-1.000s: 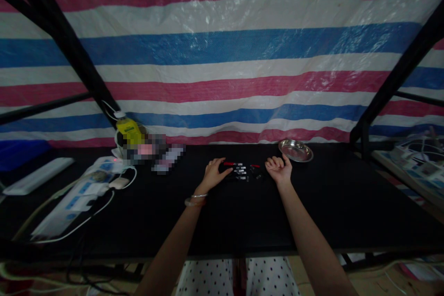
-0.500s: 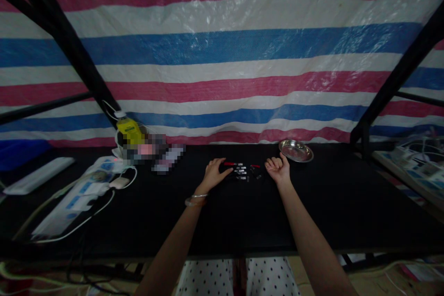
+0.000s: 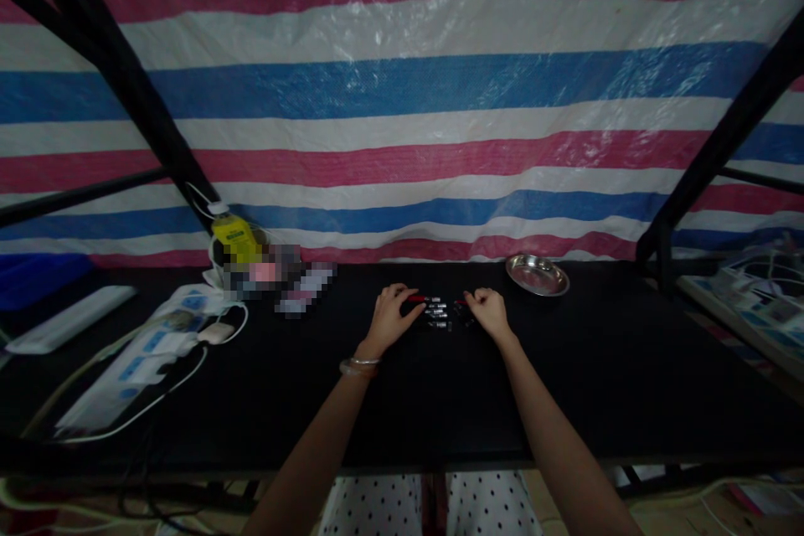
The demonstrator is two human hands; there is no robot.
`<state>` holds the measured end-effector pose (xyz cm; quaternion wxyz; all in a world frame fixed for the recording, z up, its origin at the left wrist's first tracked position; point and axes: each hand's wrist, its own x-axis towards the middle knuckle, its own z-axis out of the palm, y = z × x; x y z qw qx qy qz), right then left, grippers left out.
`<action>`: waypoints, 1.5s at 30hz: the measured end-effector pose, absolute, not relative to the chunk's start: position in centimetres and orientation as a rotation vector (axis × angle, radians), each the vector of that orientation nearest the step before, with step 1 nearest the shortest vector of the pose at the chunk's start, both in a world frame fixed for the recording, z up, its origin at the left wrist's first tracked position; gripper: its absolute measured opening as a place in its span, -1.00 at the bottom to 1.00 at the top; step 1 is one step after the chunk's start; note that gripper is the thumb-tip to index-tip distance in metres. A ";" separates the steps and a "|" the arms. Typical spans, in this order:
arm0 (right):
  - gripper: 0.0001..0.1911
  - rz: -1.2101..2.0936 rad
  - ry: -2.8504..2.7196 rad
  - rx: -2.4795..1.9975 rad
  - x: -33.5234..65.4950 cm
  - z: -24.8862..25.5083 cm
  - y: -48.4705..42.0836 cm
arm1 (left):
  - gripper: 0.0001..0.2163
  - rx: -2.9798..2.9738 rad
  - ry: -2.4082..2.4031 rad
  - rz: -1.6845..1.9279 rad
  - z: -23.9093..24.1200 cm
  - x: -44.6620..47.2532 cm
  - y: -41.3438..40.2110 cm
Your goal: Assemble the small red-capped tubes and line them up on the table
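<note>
My left hand point(image 3: 390, 318) is closed around one end of a small red tube with a silver tip point(image 3: 417, 298), its thumb below and its fingers above. Just under that tube lie several dark tubes with silver ends point(image 3: 438, 313), side by side on the black tabletop. My right hand point(image 3: 490, 311) is closed too, with thumb and forefinger at a small red cap-like piece point(image 3: 461, 301). Small black pieces point(image 3: 463, 315) lie beside its fingertips. The tubes' exact kind is too small and dark to make out.
A round metal dish point(image 3: 538, 275) stands at the back right. To the left lie a power strip point(image 3: 135, 360) with white cables, a yellow bottle point(image 3: 235, 236) and a blurred flat object point(image 3: 306, 289). Black frame posts point(image 3: 688, 151) rise in front of a striped sheet point(image 3: 402, 84).
My right hand has turned over and moved left, from beside the small pieces to the red cap-like piece. My left hand has shifted slightly right and closed on the red tube.
</note>
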<state>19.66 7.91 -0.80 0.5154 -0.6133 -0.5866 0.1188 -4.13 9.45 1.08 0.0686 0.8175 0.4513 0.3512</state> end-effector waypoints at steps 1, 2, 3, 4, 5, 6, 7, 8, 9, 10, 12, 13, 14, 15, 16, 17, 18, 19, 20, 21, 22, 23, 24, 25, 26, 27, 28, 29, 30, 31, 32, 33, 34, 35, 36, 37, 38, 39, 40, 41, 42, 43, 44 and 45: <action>-0.54 0.261 -1.447 -1.488 19.7 -0.8 7.9 | -0.69 2.501 1.331 1.050 1.3 -3.9 9.2; -0.56 0.246 -1.478 -1.501 19.6 -0.6 7.8 | -0.70 2.533 1.302 1.033 1.6 -3.7 8.9; -0.58 0.239 -1.508 -1.511 19.6 -0.5 7.7 | -0.70 2.560 1.271 1.007 1.8 -3.5 8.6; -0.61 0.235 -1.537 -1.519 19.6 -0.3 7.5 | -0.70 2.581 1.242 0.979 1.9 -3.3 8.4; -0.64 0.233 -1.569 -1.524 19.5 -0.1 7.4 | -0.69 2.594 1.220 0.952 2.0 -3.2 8.3; -0.67 0.232 -1.602 -1.531 19.4 0.1 7.1 | -0.67 2.601 1.204 0.929 2.1 -3.1 8.2; -0.69 0.233 -1.638 -1.537 19.3 0.3 6.9 | -0.65 2.605 1.198 0.913 2.2 -3.1 8.2; -0.71 0.238 -1.675 -1.544 19.3 0.4 6.6 | -0.62 2.609 1.197 0.903 2.3 -3.1 8.1; -0.72 0.245 -1.709 -1.550 19.2 0.5 6.3 | -0.58 2.616 1.197 0.896 2.4 -3.2 8.1; -0.74 0.252 -1.737 -1.556 19.2 0.5 6.1 | -0.53 2.629 1.196 0.888 2.6 -3.3 8.1; -0.79 0.265 -1.772 -1.560 19.1 0.4 5.7 | -0.47 2.679 1.180 0.852 3.0 -3.3 8.0; -0.82 0.271 -1.781 -1.559 19.1 0.3 5.6 | -0.46 2.712 1.164 0.823 3.2 -3.3 7.9; -0.84 0.277 -1.784 -1.559 19.1 0.2 5.6 | -0.49 2.747 1.145 0.789 3.4 -3.2 7.8; -0.85 0.283 -1.786 -1.561 19.2 0.1 5.5 | -0.54 2.781 1.121 0.756 3.5 -3.1 7.6; -0.86 0.291 -1.788 -1.563 19.2 0.0 5.6 | -0.60 2.811 1.094 0.727 3.7 -3.0 7.5; -0.87 0.299 -1.789 -1.564 19.2 -0.2 5.6 | -0.65 2.834 1.065 0.706 3.8 -2.8 7.3; -0.89 0.307 -1.789 -1.560 19.2 -0.3 5.7 | -0.70 2.850 1.039 0.691 3.8 -2.7 7.1; -0.89 0.315 -1.784 -1.550 19.2 -0.5 5.7 | -0.74 2.859 1.019 0.682 3.8 -2.6 7.0; -0.90 0.323 -1.774 -1.532 19.2 -0.6 5.8 | -0.78 2.864 1.003 0.672 3.8 -2.5 6.9; -0.91 0.331 -1.763 -1.512 19.2 -0.7 5.9 | -0.80 2.867 0.991 0.662 3.8 -2.4 6.8; -0.91 0.338 -1.752 -1.494 19.2 -0.8 6.0 | -0.82 2.871 0.984 0.652 3.8 -2.4 6.7; -0.90 0.343 -1.743 -1.482 19.2 -0.9 6.1 | -0.82 2.876 0.979 0.643 3.7 -2.3 6.7; -0.90 0.346 -1.735 -1.475 19.1 -0.9 6.2 | -0.82 2.881 0.974 0.637 3.7 -2.3 6.6; -0.88 0.349 -1.728 -1.471 19.1 -0.9 6.3 | -0.81 2.886 0.967 0.635 3.6 -2.2 6.6; -0.87 0.351 -1.715 -1.466 19.1 -0.8 6.4 | -0.81 2.891 0.958 0.639 3.6 -2.2 6.7; -0.85 0.351 -1.693 -1.455 19.0 -0.7 6.4 | -0.80 2.893 0.949 0.651 3.5 -2.2 6.7; -0.83 0.351 -1.665 -1.436 18.9 -0.6 6.5 | -0.80 2.893 0.939 0.668 3.4 -2.1 6.7; -0.81 0.352 -1.633 -1.412 18.8 -0.5 6.5 | -0.80 2.886 0.934 0.694 3.4 -2.1 6.8; -0.79 0.362 -1.594 -1.385 18.7 -0.4 6.5 | -0.80 2.872 0.936 0.729 3.3 -2.1 6.9; -0.78 0.387 -1.554 -1.353 18.5 -0.4 6.5 | -0.80 2.849 0.947 0.772 3.3 -2.1 7.0; -0.77 0.431 -1.517 -1.318 18.3 -0.3 6.5 | -0.79 2.818 0.969 0.820 3.2 -2.2 7.1; -0.75 0.488 -1.484 -1.280 18.1 -0.2 6.4 | -0.79 2.781 1.002 0.873 3.1 -2.2 7.2; -0.74 0.551 -1.457 -1.244 17.8 -0.2 6.3 | -0.78 2.742 1.045 0.929 3.1 -2.3 7.3; -0.74 0.608 -1.439 -1.211 17.6 -0.2 6.3 | -0.77 2.702 1.094 0.984 3.0 -2.5 7.5; -0.73 0.654 -1.433 -1.183 17.3 -0.2 6.2 | -0.76 2.668 1.141 1.031 3.0 -2.7 7.7; -0.73 0.683 -1.438 -1.164 17.1 -0.1 6.1 | -0.75 2.644 1.181 1.064 2.9 -2.9 7.8; -0.74 0.700 -1.446 -1.153 16.9 -0.1 6.0 | -0.74 2.629 1.212 1.085 2.9 -3.1 7.9; -0.75 0.707 -1.456 -1.148 16.7 0.0 5.9 | -0.74 2.625 1.231 1.097 2.9 -3.2 8.1; -0.76 0.709 -1.468 -1.145 16.6 0.1 5.9 | -0.73 2.633 1.235 1.100 2.9 -3.4 8.2; -0.77 0.706 -1.477 -1.147 16.5 0.2 5.8 | -0.73 2.651 1.228 1.101 2.9 -3.6 8.2; -0.78 0.702 -1.483 -1.150 16.5 0.3 5.7 | -0.73 2.676 1.213 1.097 2.8 -3.7 8.3; -0.78 0.696 -1.485 -1.153 16.5 0.4 5.7 | -0.73 2.703 1.195 1.091 2.8 -3.7 8.3; -0.79 0.690 -1.488 -1.156 16.4 0.5 5.6 | -0.73 2.728 1.175 1.078 2.8 -3.7 8.3; -0.79 0.686 -1.494 -1.160 16.4 0.6 5.6 | -0.73 2.750 1.157 1.060 2.8 -3.7 8.3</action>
